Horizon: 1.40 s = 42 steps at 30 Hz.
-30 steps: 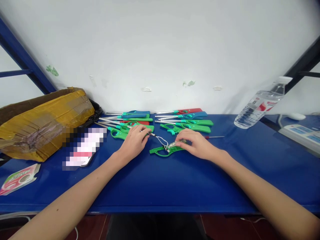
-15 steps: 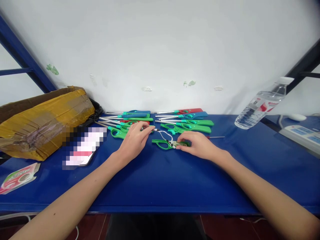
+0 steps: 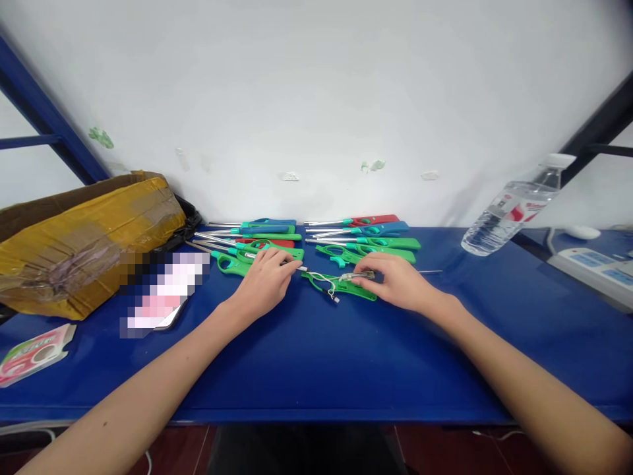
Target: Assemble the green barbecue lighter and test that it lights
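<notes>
My left hand pinches a slim metal lighter tube, whose near end shows a dark and white fitting at the fingertips. White wires run from it to the right, with a small white piece at a loose end. My right hand grips a small clear lighter fuel tank between thumb and fingers. Beneath the tank, an opened green lighter shell half lies on the blue table. A small teal trigger piece rests just behind it.
Whole gas lighters lie in a left group and a right group by the wall. A thin metal rod sticks out beyond my right hand. Around stand a taped box, phone, water bottle and power strip.
The clear fuel tank has been lifted out of the green shell by my right hand. My left hand has brought the tube slightly lower, and the wires now hang over the shell.
</notes>
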### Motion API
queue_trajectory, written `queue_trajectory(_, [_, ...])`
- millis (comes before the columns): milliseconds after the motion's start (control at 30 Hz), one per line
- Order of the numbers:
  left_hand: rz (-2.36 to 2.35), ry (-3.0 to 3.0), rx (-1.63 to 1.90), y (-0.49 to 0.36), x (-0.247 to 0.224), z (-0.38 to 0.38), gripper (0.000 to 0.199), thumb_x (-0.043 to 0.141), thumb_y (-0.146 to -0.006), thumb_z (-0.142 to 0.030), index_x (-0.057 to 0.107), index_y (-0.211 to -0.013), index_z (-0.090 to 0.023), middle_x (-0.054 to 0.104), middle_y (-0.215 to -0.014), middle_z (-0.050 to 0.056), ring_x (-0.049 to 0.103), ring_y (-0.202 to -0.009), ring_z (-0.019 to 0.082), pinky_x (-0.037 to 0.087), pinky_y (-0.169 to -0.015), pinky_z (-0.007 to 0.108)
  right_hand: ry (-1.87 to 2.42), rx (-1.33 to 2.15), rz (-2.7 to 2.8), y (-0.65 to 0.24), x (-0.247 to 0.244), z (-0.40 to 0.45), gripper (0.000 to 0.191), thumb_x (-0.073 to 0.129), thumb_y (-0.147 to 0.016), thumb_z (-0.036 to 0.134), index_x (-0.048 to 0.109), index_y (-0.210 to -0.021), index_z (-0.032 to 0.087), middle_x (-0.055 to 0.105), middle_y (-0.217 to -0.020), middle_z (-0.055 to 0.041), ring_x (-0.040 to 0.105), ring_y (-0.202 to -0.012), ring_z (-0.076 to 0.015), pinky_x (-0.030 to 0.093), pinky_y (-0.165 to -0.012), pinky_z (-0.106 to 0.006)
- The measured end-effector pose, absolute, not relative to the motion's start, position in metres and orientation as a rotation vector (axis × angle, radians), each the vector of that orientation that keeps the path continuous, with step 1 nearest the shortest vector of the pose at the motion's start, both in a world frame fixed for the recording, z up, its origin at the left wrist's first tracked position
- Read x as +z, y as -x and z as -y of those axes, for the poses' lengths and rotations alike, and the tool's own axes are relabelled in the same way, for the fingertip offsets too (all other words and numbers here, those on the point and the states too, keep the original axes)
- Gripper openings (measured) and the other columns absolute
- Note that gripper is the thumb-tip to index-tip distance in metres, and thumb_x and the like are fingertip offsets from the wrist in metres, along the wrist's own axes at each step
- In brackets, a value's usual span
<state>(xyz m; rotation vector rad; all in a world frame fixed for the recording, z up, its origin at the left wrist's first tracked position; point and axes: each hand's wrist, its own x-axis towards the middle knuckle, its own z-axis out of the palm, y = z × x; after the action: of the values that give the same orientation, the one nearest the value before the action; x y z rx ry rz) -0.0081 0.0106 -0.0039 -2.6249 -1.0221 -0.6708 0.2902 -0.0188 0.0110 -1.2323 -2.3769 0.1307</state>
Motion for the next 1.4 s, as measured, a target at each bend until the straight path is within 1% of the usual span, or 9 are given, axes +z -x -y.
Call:
queue_trajectory(133, [1.038, 2.641, -0.67, 0.007, -0.004, -0.009, 0.027, 0.048, -0.097, -0.016, 0.066, -0.115, -0.016, 0.065, -0.108, 0.011, 0.056, -0.105, 0.028, 0.046, -0.094, 0.047, 1.265, 0.183, 2.454, -0.291, 0.015, 0.02, 0.02, 0.06, -0.093, 0.038, 0.069, -0.091, 0.02, 0.071, -0.09, -0.0063, 0.065, -0.081, -0.0223, 0.048, -0.072, -0.034])
queue_trajectory(267, [1.017, 2.685, -0.688, 0.003, -0.003, -0.004, 0.03, 0.053, -0.096, -0.023, 0.062, -0.124, -0.015, 0.062, -0.119, 0.013, 0.054, -0.115, 0.029, 0.045, -0.1, 0.049, 1.28, 0.184, 2.469, -0.291, 0.014, 0.019, 0.019, 0.06, -0.092, 0.037, 0.07, -0.092, 0.02, 0.071, -0.09, -0.0062, 0.065, -0.08, -0.0219, 0.049, -0.07, -0.034])
queue_trajectory(400, [0.944, 2.795, -0.666, -0.001, -0.004, 0.0, 0.035, 0.049, -0.099, -0.029, 0.057, -0.132, -0.019, 0.06, -0.13, 0.013, 0.05, -0.127, 0.03, 0.042, -0.106, 0.051, 1.288, 0.17, 2.472, -0.292, 0.014, 0.019, 0.019, 0.061, -0.092, 0.036, 0.07, -0.093, 0.02, 0.073, -0.09, -0.0061, 0.066, -0.081, -0.0225, 0.049, -0.072, -0.034])
queue_trajectory(567, [0.823, 2.899, -0.587, -0.005, -0.009, -0.002, 0.039, 0.044, -0.102, -0.027, 0.051, -0.14, -0.022, 0.054, -0.143, 0.01, 0.043, -0.138, 0.028, 0.037, -0.112, 0.05, 1.234, 0.119, 2.45, -0.292, 0.017, 0.022, 0.021, 0.058, -0.095, 0.037, 0.072, -0.097, 0.022, 0.074, -0.09, -0.0058, 0.067, -0.082, -0.0218, 0.048, -0.072, -0.033])
queue_trajectory(767, [0.769, 2.933, -0.598, -0.005, -0.009, -0.002, 0.037, 0.05, -0.1, -0.026, 0.055, -0.136, -0.019, 0.063, -0.13, 0.01, 0.05, -0.127, 0.028, 0.041, -0.108, 0.048, 1.253, 0.113, 2.491, -0.291, 0.021, 0.025, 0.022, 0.058, -0.095, 0.036, 0.073, -0.1, 0.021, 0.073, -0.092, -0.0065, 0.066, -0.083, -0.0214, 0.047, -0.071, -0.031])
queue_trajectory(900, [0.754, 2.943, -0.647, -0.006, -0.007, 0.0, 0.037, 0.056, -0.097, -0.028, 0.057, -0.133, -0.018, 0.064, -0.121, 0.012, 0.054, -0.118, 0.027, 0.044, -0.103, 0.047, 1.251, 0.145, 2.521, -0.291, 0.019, 0.024, 0.022, 0.058, -0.095, 0.035, 0.073, -0.103, 0.022, 0.073, -0.094, -0.0065, 0.067, -0.084, -0.0217, 0.048, -0.073, -0.032])
queue_trajectory(1033, [0.769, 2.976, -0.655, -0.007, -0.005, 0.003, 0.037, 0.054, -0.096, -0.027, 0.058, -0.132, -0.019, 0.061, -0.129, 0.011, 0.05, -0.125, 0.028, 0.04, -0.108, 0.048, 1.231, 0.156, 2.518, -0.291, 0.017, 0.023, 0.022, 0.057, -0.095, 0.035, 0.073, -0.104, 0.022, 0.073, -0.095, -0.0068, 0.067, -0.085, -0.0217, 0.048, -0.074, -0.032])
queue_trajectory(1233, [0.759, 3.057, -0.581, -0.01, 0.001, 0.01, 0.04, 0.041, -0.098, -0.017, 0.056, -0.135, -0.02, 0.06, -0.135, 0.009, 0.045, -0.133, 0.026, 0.035, -0.114, 0.048, 1.24, 0.195, 2.514, -0.29, 0.016, 0.023, 0.024, 0.056, -0.096, 0.036, 0.073, -0.106, 0.021, 0.073, -0.094, -0.0064, 0.066, -0.079, -0.0199, 0.048, -0.072, -0.031])
queue_trajectory(1400, [0.789, 3.04, -0.539, -0.012, 0.003, 0.016, 0.038, 0.042, -0.102, -0.029, 0.056, -0.135, -0.019, 0.058, -0.132, 0.012, 0.044, -0.132, 0.028, 0.035, -0.113, 0.048, 1.245, 0.189, 2.52, -0.289, 0.016, 0.023, 0.025, 0.056, -0.096, 0.037, 0.073, -0.107, 0.021, 0.072, -0.093, -0.0067, 0.065, -0.078, -0.02, 0.048, -0.071, -0.031])
